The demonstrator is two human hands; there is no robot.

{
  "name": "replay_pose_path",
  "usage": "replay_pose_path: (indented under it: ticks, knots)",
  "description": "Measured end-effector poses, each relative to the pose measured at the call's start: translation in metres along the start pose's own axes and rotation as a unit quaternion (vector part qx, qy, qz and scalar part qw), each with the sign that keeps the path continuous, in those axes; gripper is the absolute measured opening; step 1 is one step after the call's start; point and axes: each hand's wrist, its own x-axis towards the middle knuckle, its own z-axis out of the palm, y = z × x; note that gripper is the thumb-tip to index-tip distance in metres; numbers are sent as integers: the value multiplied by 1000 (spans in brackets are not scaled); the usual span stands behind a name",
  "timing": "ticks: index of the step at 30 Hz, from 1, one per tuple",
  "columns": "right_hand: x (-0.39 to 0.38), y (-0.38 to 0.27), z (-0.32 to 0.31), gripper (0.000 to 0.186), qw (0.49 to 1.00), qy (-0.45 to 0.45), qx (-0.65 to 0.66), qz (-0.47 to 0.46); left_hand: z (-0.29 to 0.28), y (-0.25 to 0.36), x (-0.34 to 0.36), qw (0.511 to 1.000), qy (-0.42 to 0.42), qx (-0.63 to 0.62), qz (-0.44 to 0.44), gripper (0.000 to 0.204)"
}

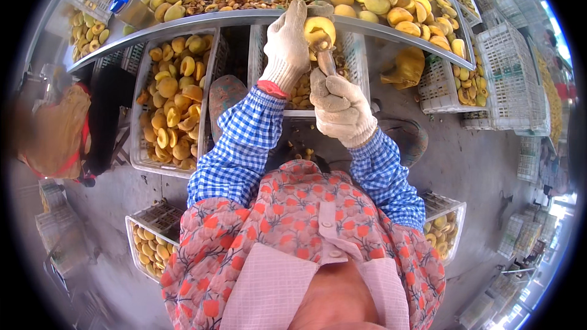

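Observation:
My left hand [287, 43], in a cream knit glove, is closed around a halved yellow peach [319, 28] just off the table's near edge. The peach's cut side faces me, with a brownish hollow at its lower part. In my right hand [344, 107], also gloved, the fingers are wrapped round the handle of a pitting spoon [326, 61]. Its head meets the lower rim of the peach; the tip's exact shape is hard to make out. Below both hands, a white crate [363, 64] holds pits and fruit pieces, partly hidden by my arms.
On the metal table [238, 19] lie whole and halved peaches [376, 0] and a strip of pits and scraps [229, 3]. A crate of peach halves [173, 104] stands left. Stacked white crates [510, 67] rise at right. A yellow bag-like object [405, 67] hangs under the table edge.

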Motion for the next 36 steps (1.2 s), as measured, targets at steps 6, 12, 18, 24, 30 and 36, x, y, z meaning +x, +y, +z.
replay_pose_path:
  ticks: [6, 12, 18, 24, 30, 36]
  knots:
    - [30, 17, -35, 27, 987, -67, 149, 4, -40, -9, 5, 996, 34, -38, 70, 40]
    - [30, -21, 3, 24, 997, -69, 40, -24, -80, 11, -5, 986, 84, -146, 10, 52]
    - [-32, -34, -112, 29, 366, 371, -845, 120, -245, 69, -29, 782, 207, 533, 247, 34]
    - [3, -110, 1, 34, 468, 402, -778, -120, -173, 83, 2, 565, 281, 758, 162, 44]
    - [6, -261, -1, 54, 186, 531, -811, -160, 39, -7, 101, 739, -154, 639, 147, 55]
    - [22, -289, 18, 57, 169, 549, -815, -76, 127, -104, 152, 675, -177, 696, 166, 70]
